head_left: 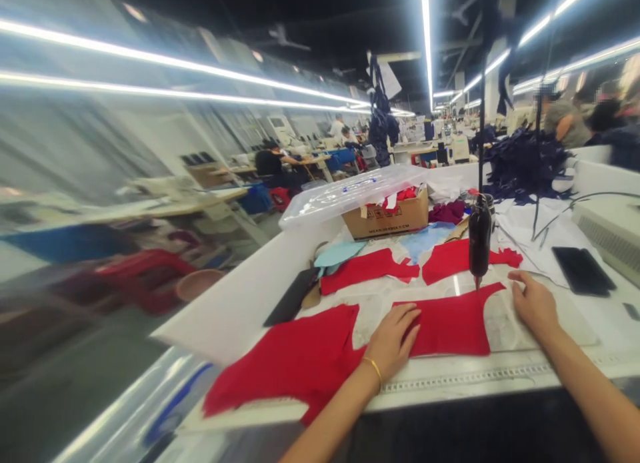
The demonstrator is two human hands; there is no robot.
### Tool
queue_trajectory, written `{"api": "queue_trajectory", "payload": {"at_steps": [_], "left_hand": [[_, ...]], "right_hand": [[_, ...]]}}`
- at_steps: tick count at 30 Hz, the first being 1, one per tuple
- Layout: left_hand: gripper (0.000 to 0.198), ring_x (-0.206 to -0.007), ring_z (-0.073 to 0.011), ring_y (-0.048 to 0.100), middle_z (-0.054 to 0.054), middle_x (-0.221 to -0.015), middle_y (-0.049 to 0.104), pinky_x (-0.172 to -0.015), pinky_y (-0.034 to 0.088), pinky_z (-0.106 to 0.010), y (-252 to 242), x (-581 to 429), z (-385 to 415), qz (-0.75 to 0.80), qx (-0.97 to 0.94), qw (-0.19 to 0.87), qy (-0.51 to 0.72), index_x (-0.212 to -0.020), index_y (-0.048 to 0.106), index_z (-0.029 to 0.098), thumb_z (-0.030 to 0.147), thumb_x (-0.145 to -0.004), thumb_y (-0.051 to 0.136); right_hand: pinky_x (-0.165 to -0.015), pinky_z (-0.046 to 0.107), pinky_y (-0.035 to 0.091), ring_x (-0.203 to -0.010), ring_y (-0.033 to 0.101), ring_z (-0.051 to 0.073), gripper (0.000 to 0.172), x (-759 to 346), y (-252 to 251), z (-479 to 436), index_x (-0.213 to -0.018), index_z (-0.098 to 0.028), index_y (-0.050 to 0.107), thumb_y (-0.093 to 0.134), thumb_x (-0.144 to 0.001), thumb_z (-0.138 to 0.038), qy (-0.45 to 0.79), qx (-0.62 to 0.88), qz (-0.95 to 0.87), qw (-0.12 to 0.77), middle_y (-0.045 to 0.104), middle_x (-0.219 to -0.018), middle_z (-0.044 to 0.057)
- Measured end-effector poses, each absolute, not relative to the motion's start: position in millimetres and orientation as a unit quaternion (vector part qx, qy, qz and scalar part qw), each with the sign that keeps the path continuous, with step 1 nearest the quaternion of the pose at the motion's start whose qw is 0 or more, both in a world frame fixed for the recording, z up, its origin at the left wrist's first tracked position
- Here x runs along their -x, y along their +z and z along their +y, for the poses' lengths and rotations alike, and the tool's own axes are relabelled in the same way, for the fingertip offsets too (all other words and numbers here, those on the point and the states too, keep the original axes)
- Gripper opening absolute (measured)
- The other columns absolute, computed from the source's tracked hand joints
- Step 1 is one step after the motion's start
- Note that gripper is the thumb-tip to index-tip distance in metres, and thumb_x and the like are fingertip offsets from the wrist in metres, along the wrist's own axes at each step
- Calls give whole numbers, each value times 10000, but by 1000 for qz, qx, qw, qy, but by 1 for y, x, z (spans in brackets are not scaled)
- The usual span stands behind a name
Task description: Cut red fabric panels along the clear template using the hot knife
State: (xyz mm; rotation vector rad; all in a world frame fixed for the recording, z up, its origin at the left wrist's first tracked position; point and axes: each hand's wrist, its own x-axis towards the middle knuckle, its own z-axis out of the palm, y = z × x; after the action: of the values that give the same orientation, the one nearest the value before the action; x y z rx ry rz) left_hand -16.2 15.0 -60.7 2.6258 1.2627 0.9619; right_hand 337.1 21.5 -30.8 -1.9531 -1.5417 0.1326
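My left hand (pixel 393 339) lies flat, fingers stretched out, on a red fabric piece (pixel 450 324) spread over a clear template on the white worktable (pixel 235 309). A gold bangle sits on that wrist. My right hand (pixel 534 304) rests with fingers spread at the right edge of the same clear template, just past the red piece's corner. A dark hanging tool (pixel 479 239) points its tip down at the fabric's upper right corner, between my hands. A larger red fabric piece (pixel 295 359) lies to the left, partly over the table's front edge.
Two more red cut pieces (pixel 367 269) and light blue pieces (pixel 340 253) lie further back. A cardboard box (pixel 387 216) with a clear plastic lid (pixel 350 191) stands behind. A black phone (pixel 583 269) lies at right, near dark fabric heaps (pixel 525 163). Other workers sit at distant tables.
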Motion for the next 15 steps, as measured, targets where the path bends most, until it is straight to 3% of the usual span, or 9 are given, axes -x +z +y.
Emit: {"api": "queue_trajectory", "payload": {"at_steps": [5,10,15], "left_hand": [[314,-1207,-279,668,-129,-1280,706,-1065,565,-469,-59,18,20,408,-859,42,306,-1259,701,225,289,-1017,511],[312,-1199,-275,671,-124,-1281,704,-1059,570,-462,-58,18,28,413,-858,41,302,-1253,700,227,287,-1009,515],[303,-1187,-270,678,-117,-1268,709,-1053,574,-452,-57,18,32,412,-859,38,300,-1242,702,225,278,-1003,523]], "right_hand": [[-696,306,484,-615,627,176,359,-332,-28,19,-1173,-266,711,490,-891,-263,74,709,-621,327,806,-942,19],[-663,295,457,-625,638,186,315,-331,-30,19,-1108,-284,736,505,-895,-257,77,698,-642,309,795,-827,8],[-654,282,419,-736,684,201,325,-333,-29,21,-1132,-276,734,518,-898,-215,68,729,-620,284,791,-844,21]]}}
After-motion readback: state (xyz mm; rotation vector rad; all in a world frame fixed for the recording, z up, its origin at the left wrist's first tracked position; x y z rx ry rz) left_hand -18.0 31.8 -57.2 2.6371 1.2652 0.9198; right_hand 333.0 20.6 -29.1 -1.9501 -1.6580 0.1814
